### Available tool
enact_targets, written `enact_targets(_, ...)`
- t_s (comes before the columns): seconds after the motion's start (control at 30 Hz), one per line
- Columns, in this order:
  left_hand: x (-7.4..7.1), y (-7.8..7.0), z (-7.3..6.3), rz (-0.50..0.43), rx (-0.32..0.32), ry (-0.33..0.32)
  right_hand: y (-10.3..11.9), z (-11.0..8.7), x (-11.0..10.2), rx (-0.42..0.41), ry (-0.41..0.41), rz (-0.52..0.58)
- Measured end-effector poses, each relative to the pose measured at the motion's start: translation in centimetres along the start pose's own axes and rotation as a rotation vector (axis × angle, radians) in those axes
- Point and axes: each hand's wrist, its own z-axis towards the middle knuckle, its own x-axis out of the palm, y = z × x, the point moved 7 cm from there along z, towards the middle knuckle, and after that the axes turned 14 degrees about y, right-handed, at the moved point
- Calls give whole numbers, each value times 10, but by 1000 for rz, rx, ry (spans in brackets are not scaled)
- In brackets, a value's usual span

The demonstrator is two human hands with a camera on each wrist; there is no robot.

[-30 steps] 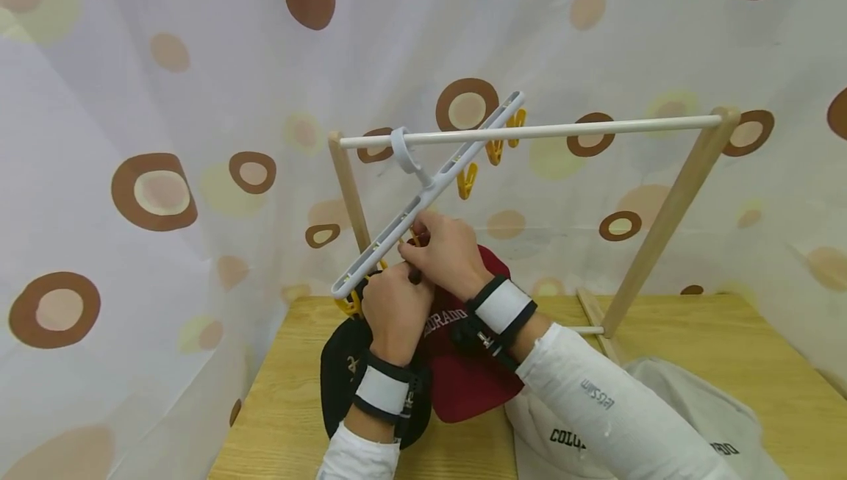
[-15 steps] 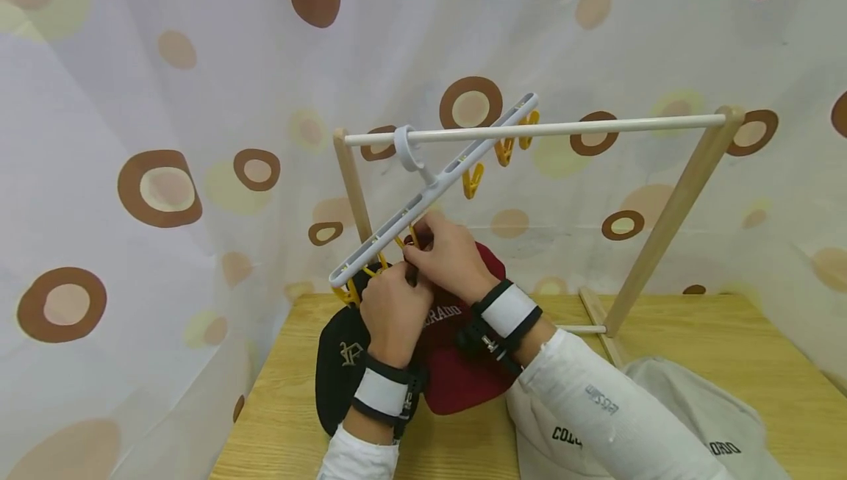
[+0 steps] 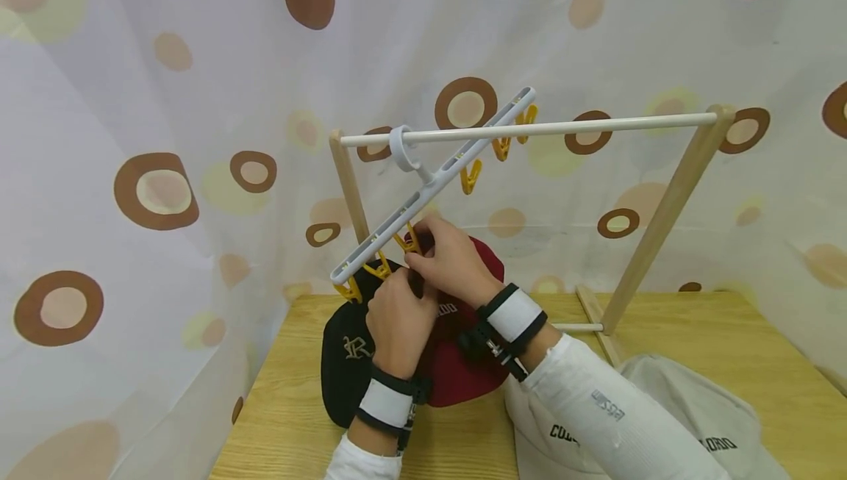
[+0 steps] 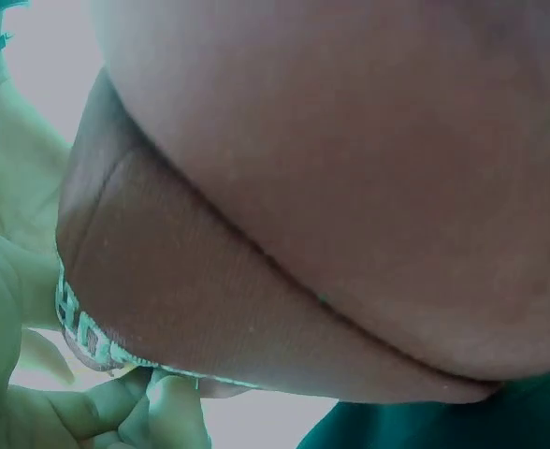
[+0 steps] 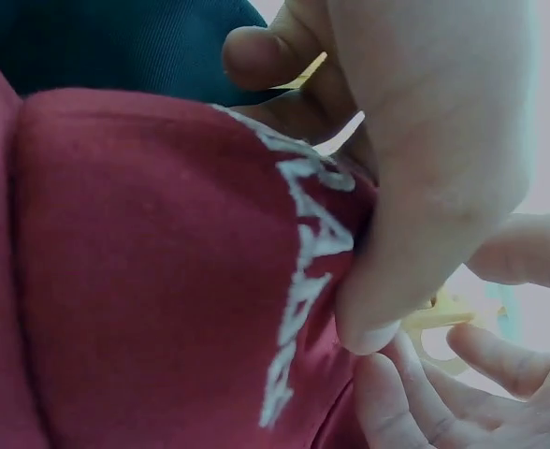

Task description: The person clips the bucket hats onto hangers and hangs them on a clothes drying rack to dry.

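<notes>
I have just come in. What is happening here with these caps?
A person's left hand and right hand hold a red cap near its edge, by a yellow clip on the white hanger. Whether this clip grips it is hidden. A black cap is beside it; pale caps lie on the table.

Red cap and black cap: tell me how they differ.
The red cap carries white lettering; the black cap has a tan, letter-like emblem. The left hand and right hand hold the red cap, while the black cap seems to hang from yellow clips. In the head view, the red cap is right of the black cap. Both are caps with a decorated front.
</notes>
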Motion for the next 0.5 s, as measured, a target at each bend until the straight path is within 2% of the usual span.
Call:
enact_targets(0.2,4,0,-6,-31,-2,-2,-4,-12,-4,-5,-12,15)
enact_targets(0.5,9,-2,-12,-72,-16,14,-10,-58,-28,-42,-130,98)
